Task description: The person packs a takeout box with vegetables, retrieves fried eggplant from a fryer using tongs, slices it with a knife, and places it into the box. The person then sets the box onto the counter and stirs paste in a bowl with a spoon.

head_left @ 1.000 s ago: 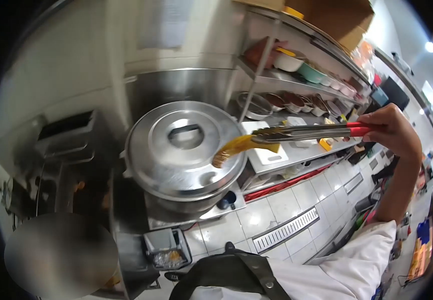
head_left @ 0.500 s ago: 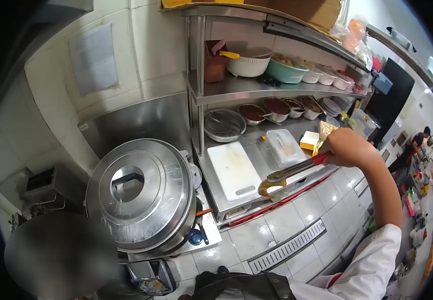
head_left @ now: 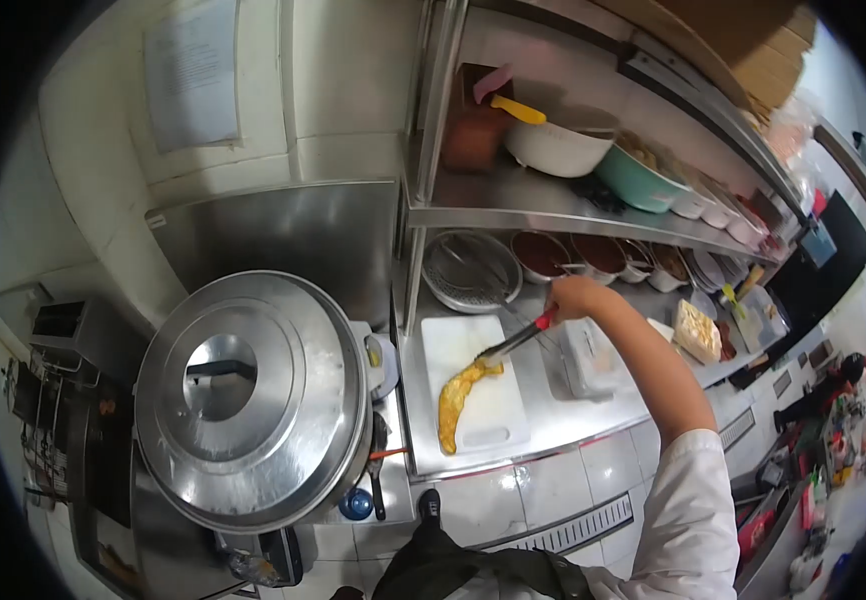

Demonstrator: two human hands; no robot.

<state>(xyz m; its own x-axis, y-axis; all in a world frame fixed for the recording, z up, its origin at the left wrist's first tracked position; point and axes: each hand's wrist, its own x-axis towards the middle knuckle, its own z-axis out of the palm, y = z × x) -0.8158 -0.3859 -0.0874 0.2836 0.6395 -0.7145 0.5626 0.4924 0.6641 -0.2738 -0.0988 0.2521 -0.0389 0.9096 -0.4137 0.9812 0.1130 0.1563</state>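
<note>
My right hand is closed round the red handles of metal tongs. The tongs' tips touch the upper end of a long, curved, golden-brown fried piece over the white cutting board. Whether the piece rests fully on the board cannot be told. Just right of the board is a clear plastic container. A strainer bowl stands behind the board. My left hand is not in view.
A large lidded steel pot stands left of the counter. Sauce bowls line the counter's back under a shelf bearing basins. A blue cup sits near the pot. A person is far right.
My right hand and the tongs have moved from over the pot to the cutting board, carrying the fried piece. The view has shifted too.
</note>
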